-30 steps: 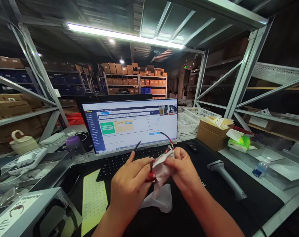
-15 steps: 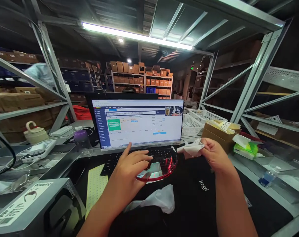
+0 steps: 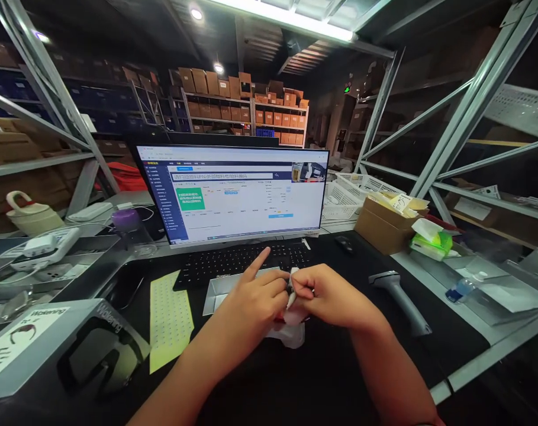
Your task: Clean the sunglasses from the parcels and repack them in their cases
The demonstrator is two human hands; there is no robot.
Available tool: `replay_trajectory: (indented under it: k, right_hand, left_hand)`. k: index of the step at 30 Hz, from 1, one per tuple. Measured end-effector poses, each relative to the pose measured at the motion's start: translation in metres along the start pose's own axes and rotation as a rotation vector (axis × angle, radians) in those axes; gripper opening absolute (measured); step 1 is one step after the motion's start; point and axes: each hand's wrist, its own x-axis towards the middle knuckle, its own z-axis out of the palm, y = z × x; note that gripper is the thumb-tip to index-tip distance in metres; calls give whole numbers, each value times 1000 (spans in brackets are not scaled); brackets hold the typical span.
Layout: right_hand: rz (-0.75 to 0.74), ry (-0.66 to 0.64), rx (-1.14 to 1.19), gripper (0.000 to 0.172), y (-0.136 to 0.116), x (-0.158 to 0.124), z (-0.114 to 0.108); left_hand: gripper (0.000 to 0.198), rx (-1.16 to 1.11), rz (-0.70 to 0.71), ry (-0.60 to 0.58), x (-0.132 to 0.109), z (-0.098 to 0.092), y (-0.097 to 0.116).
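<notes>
My left hand (image 3: 257,296) is curled with its index finger sticking out, over a red-rimmed clear lens that is almost wholly hidden now. Only a bit of red shows below the fingers. My right hand (image 3: 328,294) is closed in a pinch on a white cloth (image 3: 292,290), pressed up against the left fingers. Under both hands a whitish, thin crumpled piece (image 3: 290,337) hangs or lies; I cannot tell which. Just behind the left hand is an open grey box (image 3: 213,296) on the black desk mat.
A keyboard (image 3: 215,260) and a lit monitor (image 3: 242,207) stand ahead. To the right are a barcode scanner (image 3: 399,302), a mouse (image 3: 344,244) and a cardboard box (image 3: 382,225). On the left lie a yellow label sheet (image 3: 168,319) and a goggles box (image 3: 73,355).
My right hand has come left with the cloth and now meets my left hand. The lens has gone mostly out of sight behind the hands. The view has shifted, bringing the scanner into sight.
</notes>
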Motion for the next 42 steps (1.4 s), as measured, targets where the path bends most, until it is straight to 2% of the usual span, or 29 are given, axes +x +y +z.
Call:
replay_trajectory:
  k: [4,9,12,16,19,22,24,26,28,30,34,37,39,42]
  right_hand:
    - [43,-58,57,29,5,6,2]
    - [39,-104,286,48,12,14,-2]
    - [-10,-249,356,52,18,12,-19]
    - [-128,-457,280,51,25,6,-42]
    - [-29,-407,227,51,19,6,-30]
    - [121,-153,111,47,5,10,1]
    - [158,-19,104,45,1,14,14]
    - [134,-81,236,49,4,15,12]
    - [75,-245,401,56,13,15,-2]
    - [14,-346,483,59,25,14,-20]
    - [-17,-357,542,64,43,13,-40]
    - [12,-203,582,67,51,10,-49]
    - [11,-25,623,69,55,7,-59]
    - [14,280,679,66,60,-1,-76]
  left_hand:
    - [22,-16,33,15,3,6,-4]
    - [19,-51,-44,44,4,-1,-5]
    - [19,-43,-33,47,1,-13,-5]
    - [22,-42,-44,24,-1,-24,-3]
    - [23,-51,-46,10,-1,-17,-3]
    - [23,-23,-10,18,0,-5,-7]
    - [23,24,-7,35,0,-4,-10]
    - [19,38,-12,19,0,-10,-12]
    - [14,9,-14,8,0,-20,-13]
    - [11,-9,-34,28,0,-29,-11]
    - [12,-46,-72,71,2,-33,-7]
    - [13,-86,-73,75,-2,-34,-12]
    - [11,-110,-89,98,-7,-40,-19]
    - [18,-159,-178,200,-16,-51,-32]
